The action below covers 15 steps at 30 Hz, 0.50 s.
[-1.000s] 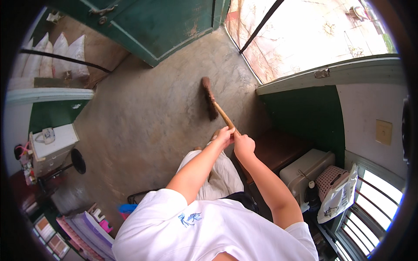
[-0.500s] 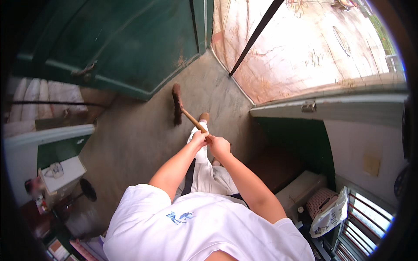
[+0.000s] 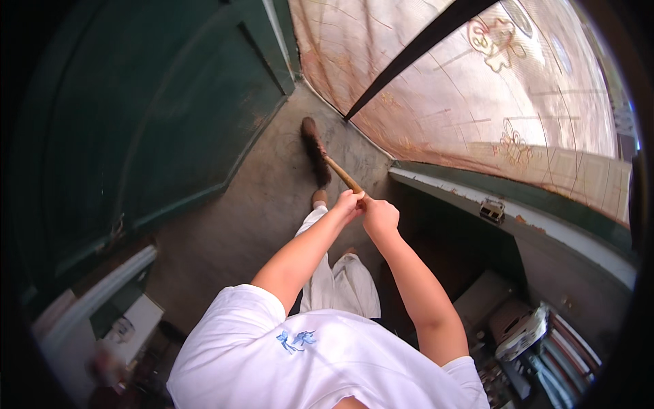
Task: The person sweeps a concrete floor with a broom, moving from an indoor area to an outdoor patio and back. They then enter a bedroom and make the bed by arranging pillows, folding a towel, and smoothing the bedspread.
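Observation:
Both my hands are wrapped round the wooden handle of a broom (image 3: 345,174). My left hand (image 3: 349,204) grips it just ahead of my right hand (image 3: 379,217), and the two nearly touch. The handle slants forward and left to a dark brown bristle head (image 3: 315,151), which lies on the grey concrete floor (image 3: 272,146) just beyond my left foot (image 3: 319,198). The handle's near end is hidden by my right hand.
A dark green door (image 3: 157,129) stands to the left. A thin pinkish patterned curtain (image 3: 422,88) with a black strip hangs across the doorway ahead. The door frame with a metal latch (image 3: 492,210) is on the right. A white cabinet (image 3: 139,327) stands lower left.
The broom and both hands have moved to the right in view, the broom head closer to the curtain. I have stepped or turned, so the door fills more of the left side.

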Each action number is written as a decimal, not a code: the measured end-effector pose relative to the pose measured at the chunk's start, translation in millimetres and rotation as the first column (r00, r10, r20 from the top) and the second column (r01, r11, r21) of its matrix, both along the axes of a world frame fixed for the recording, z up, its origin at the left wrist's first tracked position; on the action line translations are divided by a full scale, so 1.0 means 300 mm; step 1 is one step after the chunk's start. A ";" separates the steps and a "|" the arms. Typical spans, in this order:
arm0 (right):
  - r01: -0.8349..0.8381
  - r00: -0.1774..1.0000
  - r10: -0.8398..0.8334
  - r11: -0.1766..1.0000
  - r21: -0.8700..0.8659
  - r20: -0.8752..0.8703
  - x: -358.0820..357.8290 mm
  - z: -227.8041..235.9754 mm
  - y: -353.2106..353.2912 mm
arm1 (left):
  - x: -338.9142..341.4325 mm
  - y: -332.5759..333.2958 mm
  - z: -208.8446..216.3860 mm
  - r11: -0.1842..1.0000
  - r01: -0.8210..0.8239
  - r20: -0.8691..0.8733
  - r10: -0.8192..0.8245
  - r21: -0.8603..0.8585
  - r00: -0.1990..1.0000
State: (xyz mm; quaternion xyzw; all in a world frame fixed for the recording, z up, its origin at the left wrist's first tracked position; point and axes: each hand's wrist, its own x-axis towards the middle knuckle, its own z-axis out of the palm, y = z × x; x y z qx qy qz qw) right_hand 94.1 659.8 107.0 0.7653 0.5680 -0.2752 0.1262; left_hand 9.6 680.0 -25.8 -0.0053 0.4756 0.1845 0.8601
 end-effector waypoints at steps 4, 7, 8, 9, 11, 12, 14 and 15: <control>0.070 0.978 -0.077 0.997 0.042 0.191 -0.120 0.000 -0.046 | -0.050 0.015 0.006 0.998 0.053 0.106 -0.055 0.017 0.993; 0.366 0.925 -0.369 0.929 0.043 0.089 -0.194 -0.022 -0.138 | -0.069 -0.028 0.121 0.982 0.189 0.082 -0.190 0.027 0.978; 0.317 0.943 -0.322 0.946 0.062 0.081 -0.202 -0.004 -0.178 | -0.062 -0.053 0.157 0.967 0.249 0.024 -0.250 0.052 0.968; 0.259 0.962 -0.265 0.962 0.081 0.069 -0.217 0.054 -0.219 | -0.079 -0.088 0.166 0.943 0.331 -0.020 -0.331 0.040 0.944; 0.415 0.908 -0.399 0.895 0.161 -0.125 -0.203 0.105 -0.316 | -0.086 -0.155 0.162 0.864 0.502 -0.101 -0.499 0.014 0.861; 0.507 0.853 -0.474 0.851 0.135 -0.217 -0.183 0.171 -0.359 | -0.081 -0.197 0.183 0.851 0.525 -0.158 -0.517 0.009 0.841; 0.702 0.682 -0.660 0.711 0.030 -0.313 -0.154 0.261 -0.435 | -0.103 -0.232 0.243 0.774 0.632 -0.235 -0.621 -0.034 0.748; 0.771 0.610 -0.715 0.635 0.047 -0.341 -0.121 0.231 -0.488 | -0.093 -0.248 0.290 0.726 0.685 -0.269 -0.673 -0.063 0.689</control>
